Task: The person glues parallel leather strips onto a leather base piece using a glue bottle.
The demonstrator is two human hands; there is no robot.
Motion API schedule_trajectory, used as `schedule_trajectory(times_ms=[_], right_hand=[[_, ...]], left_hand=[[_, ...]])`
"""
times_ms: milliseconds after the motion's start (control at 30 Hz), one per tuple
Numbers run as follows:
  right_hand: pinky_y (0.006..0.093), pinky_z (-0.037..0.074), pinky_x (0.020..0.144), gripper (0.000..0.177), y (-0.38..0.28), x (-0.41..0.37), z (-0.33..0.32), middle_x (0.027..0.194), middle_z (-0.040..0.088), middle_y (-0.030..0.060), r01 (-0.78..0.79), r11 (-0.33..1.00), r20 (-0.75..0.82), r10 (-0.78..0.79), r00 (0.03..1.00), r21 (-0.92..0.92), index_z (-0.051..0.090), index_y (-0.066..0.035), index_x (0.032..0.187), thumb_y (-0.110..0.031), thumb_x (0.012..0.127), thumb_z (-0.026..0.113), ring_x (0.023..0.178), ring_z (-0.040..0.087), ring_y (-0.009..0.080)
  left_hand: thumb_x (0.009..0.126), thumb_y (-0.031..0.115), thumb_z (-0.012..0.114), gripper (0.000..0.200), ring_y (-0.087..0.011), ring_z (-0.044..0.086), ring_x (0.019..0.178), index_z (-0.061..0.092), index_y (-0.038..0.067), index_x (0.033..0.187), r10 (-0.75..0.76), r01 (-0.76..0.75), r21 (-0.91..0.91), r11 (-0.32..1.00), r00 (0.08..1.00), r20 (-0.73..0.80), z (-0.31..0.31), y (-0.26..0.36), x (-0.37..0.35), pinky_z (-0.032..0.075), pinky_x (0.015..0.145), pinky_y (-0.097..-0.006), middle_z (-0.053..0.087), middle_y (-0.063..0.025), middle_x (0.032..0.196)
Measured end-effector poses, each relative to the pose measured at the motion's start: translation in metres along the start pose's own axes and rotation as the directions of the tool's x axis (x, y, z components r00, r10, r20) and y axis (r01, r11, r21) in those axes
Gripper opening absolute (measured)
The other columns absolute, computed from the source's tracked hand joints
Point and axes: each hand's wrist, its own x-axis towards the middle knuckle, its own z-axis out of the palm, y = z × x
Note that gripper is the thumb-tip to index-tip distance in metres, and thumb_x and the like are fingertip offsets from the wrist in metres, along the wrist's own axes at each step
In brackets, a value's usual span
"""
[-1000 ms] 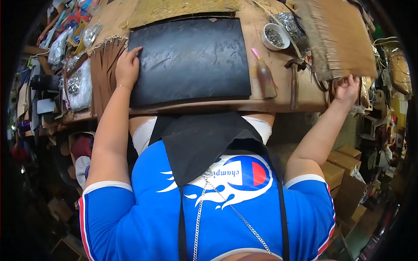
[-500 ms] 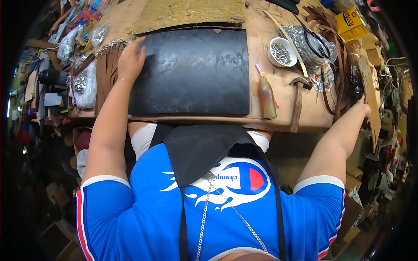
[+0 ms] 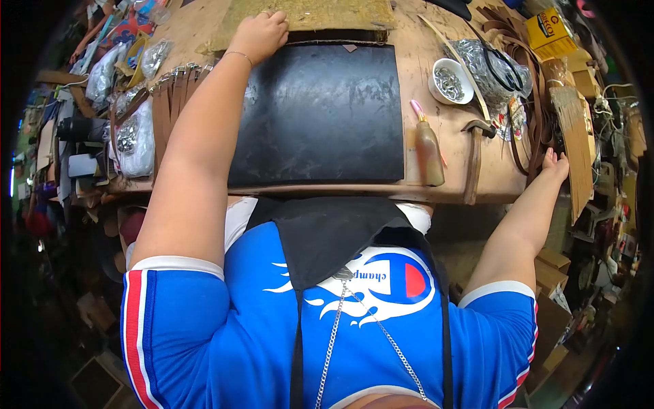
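My left hand (image 3: 264, 35) is at the far edge of the black rubber mat (image 3: 320, 116), over the near side of a worn yellowish board (image 3: 327, 17). Its fingers are curled closed, and whatever they may hold is hidden. My right hand (image 3: 555, 163) is out at the right edge of the table, beside a bundle of brown leather straps (image 3: 538, 129) and a wooden plank (image 3: 573, 136). Its fingers are slightly apart with nothing visible in them. A small brown scrap (image 3: 350, 48) lies at the mat's far edge.
Right of the mat are a glue bottle (image 3: 428, 153), a hammer (image 3: 475, 160), a white bowl (image 3: 450, 82) of metal parts, scissors (image 3: 504, 71) on plastic bags and a yellow box (image 3: 549, 34). Brown straps with buckles (image 3: 167, 112) lie at left.
My left hand has moved right and away from me, from the mat's left edge to the board, and its fingers have curled. My right hand has drawn slightly left and nearer.
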Motion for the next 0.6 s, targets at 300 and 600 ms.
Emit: schedule_trajectory(times_ms=[300, 600], right_hand=[[0.0339, 0.052, 0.069, 0.052, 0.041, -0.148, 0.052, 0.114, 0.057, 0.0177, 0.529, 0.808, 0.184, -0.496, 0.848, -0.259, 0.04, -0.004, 0.137, 0.0, 0.088, 0.058, 0.097, 0.06, 0.0274], [0.0238, 0.047, 0.082, 0.023, 0.126, -0.387, 0.099, 0.102, 0.065, 0.0008, 0.749, 0.461, 0.847, 0.468, 0.25, -0.476, 0.065, -0.002, 0.116, -0.013, 0.096, 0.061, 0.088, 0.057, 0.0086]], left_hand=[[0.084, 0.021, 0.066, 0.039, -0.0258, 0.061, 0.079, 0.064, 0.019, 0.122, -0.096, 0.044, -0.134, 0.99, 0.907, -0.41, -0.108, 0.001, -0.035, 0.051, 0.066, -0.0378, 0.057, -0.0057, 0.086], [0.079, 0.016, 0.069, 0.05, -0.0154, 0.051, 0.069, 0.062, 0.018, 0.129, 0.1, -0.12, -0.487, 0.865, 0.993, -0.066, -0.152, 0.144, -0.199, 0.043, 0.05, -0.0306, 0.047, 0.001, 0.079]])
